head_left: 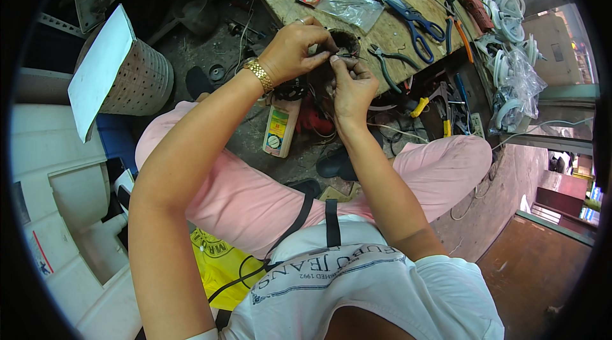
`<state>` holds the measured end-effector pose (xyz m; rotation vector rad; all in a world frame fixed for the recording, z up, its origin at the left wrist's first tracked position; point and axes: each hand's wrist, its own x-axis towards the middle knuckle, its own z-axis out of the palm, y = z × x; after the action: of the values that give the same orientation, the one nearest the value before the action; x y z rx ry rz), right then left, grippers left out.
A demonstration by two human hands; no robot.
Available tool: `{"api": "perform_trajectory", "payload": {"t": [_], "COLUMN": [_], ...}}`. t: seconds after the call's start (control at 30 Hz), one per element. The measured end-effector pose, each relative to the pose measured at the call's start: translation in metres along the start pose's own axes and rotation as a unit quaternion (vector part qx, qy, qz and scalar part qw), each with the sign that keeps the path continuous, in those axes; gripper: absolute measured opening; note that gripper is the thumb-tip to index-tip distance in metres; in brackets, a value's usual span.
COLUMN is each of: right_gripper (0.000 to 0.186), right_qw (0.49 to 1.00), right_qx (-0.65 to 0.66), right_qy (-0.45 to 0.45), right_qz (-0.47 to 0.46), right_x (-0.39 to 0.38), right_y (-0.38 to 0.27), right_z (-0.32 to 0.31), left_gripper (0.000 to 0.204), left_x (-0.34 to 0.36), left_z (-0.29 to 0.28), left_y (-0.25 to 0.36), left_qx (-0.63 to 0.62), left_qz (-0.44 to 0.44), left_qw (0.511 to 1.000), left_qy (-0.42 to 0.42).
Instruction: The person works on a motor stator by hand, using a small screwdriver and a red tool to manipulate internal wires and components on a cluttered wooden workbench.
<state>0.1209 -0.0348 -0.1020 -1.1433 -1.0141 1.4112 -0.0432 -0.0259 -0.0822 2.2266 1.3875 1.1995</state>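
My left hand (294, 53), with a gold bracelet (258, 74) at the wrist, is closed in a pinch at the edge of the wooden bench. Against its fingertips, the thumb and fingers of my right hand (354, 88) are pinched too. Something thin and dark shows between them, too small to name. Right behind the fingers sits a dark round hollow part (345, 39), mostly hidden by my hands. Green-handled pliers (385, 72) lie spread just right of my right hand. Large scissors (408, 16) with blue handles rest farther back.
The bench (382, 40) also carries a clear plastic packet (347, 5), orange-handled pliers (463, 39) and a red power tool (472, 2). Below my hands stands a yellow-faced meter (276, 129). A perforated drum (143, 81) is at left, and white coiled tubes (510, 18) hang at right.
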Motion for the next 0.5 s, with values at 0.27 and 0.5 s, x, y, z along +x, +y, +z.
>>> {"api": "perform_trajectory", "payload": {"t": [0.27, 0.5], "right_gripper": [0.01, 0.01], "right_qw": [0.972, 0.969], "right_qx": [-0.14, -0.137], "right_qy": [0.008, -0.006], "right_qz": [-0.189, -0.203], "right_x": [0.006, 0.004], "right_y": [0.002, 0.01], "right_z": [-0.008, -0.009], "left_gripper": [0.016, 0.015], "left_x": [0.001, -0.001], "left_z": [-0.002, 0.002], "left_y": [0.001, 0.003], "left_qx": [-0.038, -0.024], "left_qz": [-0.053, -0.052], "left_qw": [0.998, 0.998], "left_qy": [-0.015, 0.006]}}
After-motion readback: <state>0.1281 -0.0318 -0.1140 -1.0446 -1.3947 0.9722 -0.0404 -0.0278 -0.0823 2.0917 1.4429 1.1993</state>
